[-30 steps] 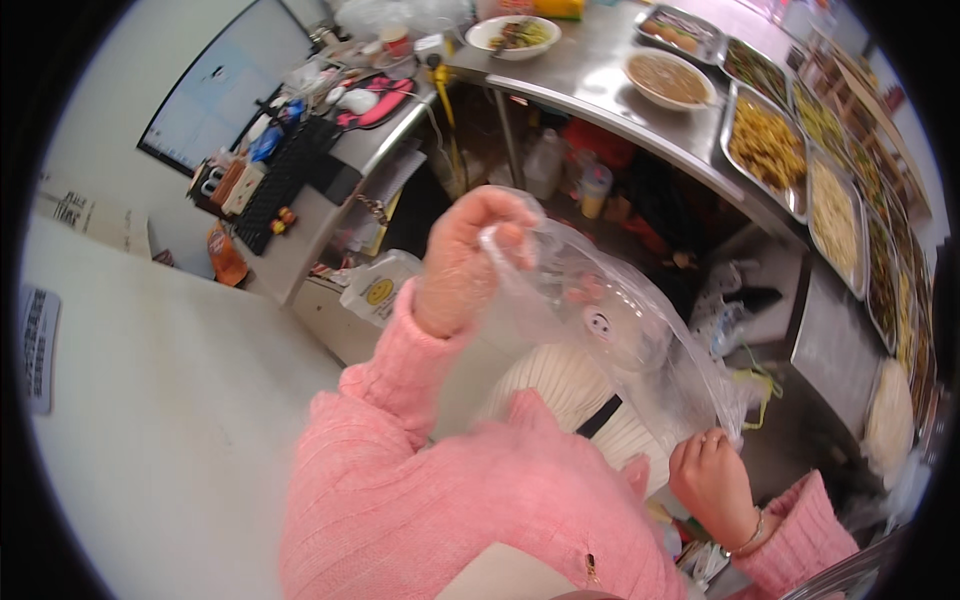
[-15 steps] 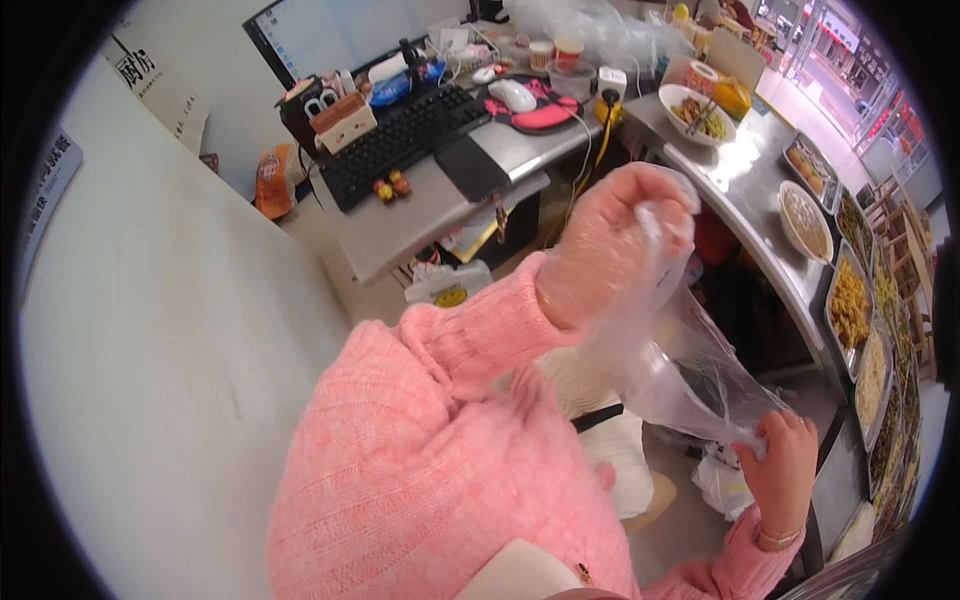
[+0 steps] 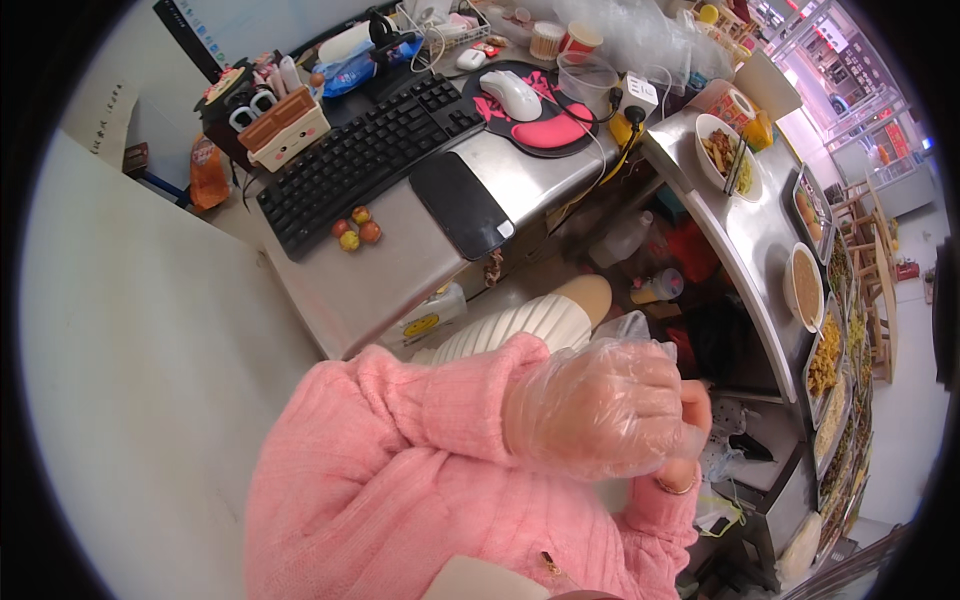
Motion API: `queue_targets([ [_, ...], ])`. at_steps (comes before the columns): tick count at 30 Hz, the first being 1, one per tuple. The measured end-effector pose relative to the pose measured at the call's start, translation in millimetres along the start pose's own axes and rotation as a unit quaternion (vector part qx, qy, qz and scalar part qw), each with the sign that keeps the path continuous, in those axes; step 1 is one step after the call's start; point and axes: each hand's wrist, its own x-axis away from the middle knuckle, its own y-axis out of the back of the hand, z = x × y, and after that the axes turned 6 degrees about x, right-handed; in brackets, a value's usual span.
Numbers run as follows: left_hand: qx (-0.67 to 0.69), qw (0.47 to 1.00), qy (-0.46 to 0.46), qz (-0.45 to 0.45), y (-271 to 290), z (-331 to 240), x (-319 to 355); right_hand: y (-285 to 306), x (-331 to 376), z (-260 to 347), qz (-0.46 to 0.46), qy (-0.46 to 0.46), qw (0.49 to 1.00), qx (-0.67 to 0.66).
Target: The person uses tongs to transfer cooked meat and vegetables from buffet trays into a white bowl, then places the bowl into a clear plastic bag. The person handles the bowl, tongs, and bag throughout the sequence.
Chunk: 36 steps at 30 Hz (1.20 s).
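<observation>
Your left hand (image 3: 600, 405) is curled into a loose fist inside a clear plastic glove (image 3: 575, 420) that covers it down to the wrist of your pink knitted sleeve (image 3: 400, 470). Your right hand (image 3: 688, 440) sits just behind and right of it, mostly hidden; only a few bare fingers show, touching the glove's edge at the knuckles, and whether they pinch the plastic or only rest against it cannot be told. A thin bracelet (image 3: 678, 488) circles that right wrist. Both hands hang in front of your chest, over the gap below the steel tabletop (image 3: 400, 270), well apart from everything on it. On that tabletop lie a black keyboard (image 3: 365, 160), a dark phone (image 3: 462, 205) just right of it, and three small round fruits (image 3: 355, 228) beside the keyboard's near edge. Further back a white mouse (image 3: 512, 95) rests on a black and pink mouse pad (image 3: 545, 125). To your right the curved steel counter (image 3: 745, 250) carries a bowl of food (image 3: 728, 155), a bowl of brown soup (image 3: 806, 285) and metal trays of food (image 3: 828, 350).
</observation>
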Motion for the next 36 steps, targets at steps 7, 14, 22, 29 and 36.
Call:
queue_targets([
  [7,0.094,0.983,0.156,0.037,6,23,35,-34,-31,-30,-0.040,0.048,0.973,0.220],
  [14,0.114,0.931,0.319,0.135,-38,47,82,-18,-6,-17,-0.138,0.078,0.850,0.502],
  [22,0.481,0.741,0.464,-0.056,-49,72,130,19,-20,-10,0.146,-0.059,0.976,0.149],
  [29,0.059,0.867,0.487,0.086,-4,53,101,11,-37,-23,0.173,-0.026,0.781,0.599],
  [36,-0.623,0.647,0.435,0.056,95,46,101,1,-29,-78,0.041,-0.070,0.716,0.693],
])
